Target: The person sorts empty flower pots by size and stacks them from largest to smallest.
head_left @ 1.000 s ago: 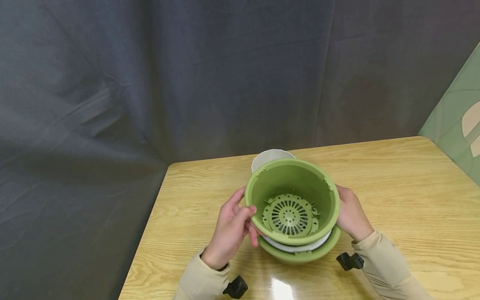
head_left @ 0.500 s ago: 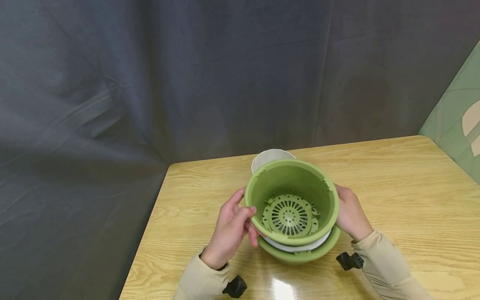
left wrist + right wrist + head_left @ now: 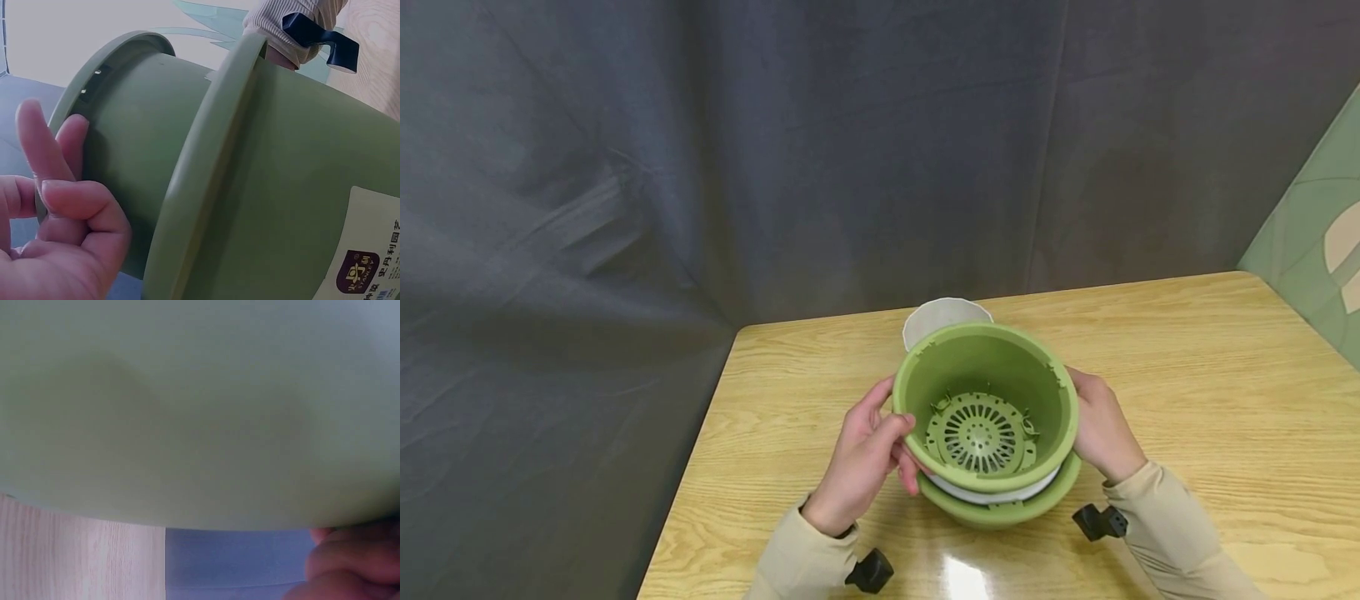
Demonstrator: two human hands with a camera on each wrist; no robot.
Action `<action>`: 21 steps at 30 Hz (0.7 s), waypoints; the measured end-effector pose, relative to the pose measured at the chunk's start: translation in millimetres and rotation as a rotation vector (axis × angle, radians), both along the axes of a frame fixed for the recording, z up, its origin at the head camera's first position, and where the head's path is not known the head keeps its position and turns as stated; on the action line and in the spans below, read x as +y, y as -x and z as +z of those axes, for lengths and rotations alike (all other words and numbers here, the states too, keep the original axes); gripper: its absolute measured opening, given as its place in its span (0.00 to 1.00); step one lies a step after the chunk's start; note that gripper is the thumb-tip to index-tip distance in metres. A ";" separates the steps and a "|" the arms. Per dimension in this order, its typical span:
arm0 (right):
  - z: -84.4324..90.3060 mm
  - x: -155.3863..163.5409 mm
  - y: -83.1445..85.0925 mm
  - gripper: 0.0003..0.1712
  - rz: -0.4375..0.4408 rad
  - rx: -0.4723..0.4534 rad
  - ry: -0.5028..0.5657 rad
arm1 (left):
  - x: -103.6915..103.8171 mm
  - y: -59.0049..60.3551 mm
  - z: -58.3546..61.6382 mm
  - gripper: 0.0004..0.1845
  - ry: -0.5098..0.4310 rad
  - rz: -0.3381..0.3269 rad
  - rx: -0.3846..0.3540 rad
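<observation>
A green plastic pot (image 3: 985, 367) with a slotted round insert (image 3: 981, 433) in its bottom sits nested in a white pot (image 3: 992, 496), which sits in a lower green pot (image 3: 1000, 515). My left hand (image 3: 861, 458) grips the top pot's left rim, thumb over the edge. My right hand (image 3: 1101, 429) holds the right side, its fingers hidden behind the wall. In the left wrist view, fingers (image 3: 56, 206) curl beside the upper pot (image 3: 156, 156), and the lower pot (image 3: 300, 175) carries a label (image 3: 369, 250). The right wrist view is filled by pot wall (image 3: 200, 406), with fingertips (image 3: 350, 562) below.
A white bowl (image 3: 943, 315) stands just behind the stack on the wooden table (image 3: 1210, 375). The table's left edge drops off near my left arm. A dark curtain (image 3: 700, 167) hangs behind, and a green patterned panel (image 3: 1315, 242) is at the right.
The top green pot has sunk slightly lower into the stack. Both hands keep the same places on it.
</observation>
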State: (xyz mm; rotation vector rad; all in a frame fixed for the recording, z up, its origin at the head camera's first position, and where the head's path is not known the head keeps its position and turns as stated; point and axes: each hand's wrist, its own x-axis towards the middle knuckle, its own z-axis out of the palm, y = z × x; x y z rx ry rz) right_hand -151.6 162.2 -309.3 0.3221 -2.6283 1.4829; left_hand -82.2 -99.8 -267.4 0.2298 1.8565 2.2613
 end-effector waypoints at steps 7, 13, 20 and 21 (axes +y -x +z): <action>0.8 -1.1 0.0 0.28 0.003 -0.001 -0.009 | -1.0 2.9 -0.9 0.30 0.020 -0.006 -0.030; 0.4 -1.1 0.3 0.28 0.003 -0.006 -0.001 | -1.3 4.5 -2.8 0.30 0.037 -0.016 -0.034; 0.3 -1.1 0.5 0.29 -0.003 -0.018 -0.009 | -1.8 6.1 -4.7 0.30 0.070 -0.013 -0.052; 0.4 -1.0 0.4 0.29 -0.005 -0.020 -0.011 | -1.9 6.2 -5.0 0.30 0.074 -0.013 -0.056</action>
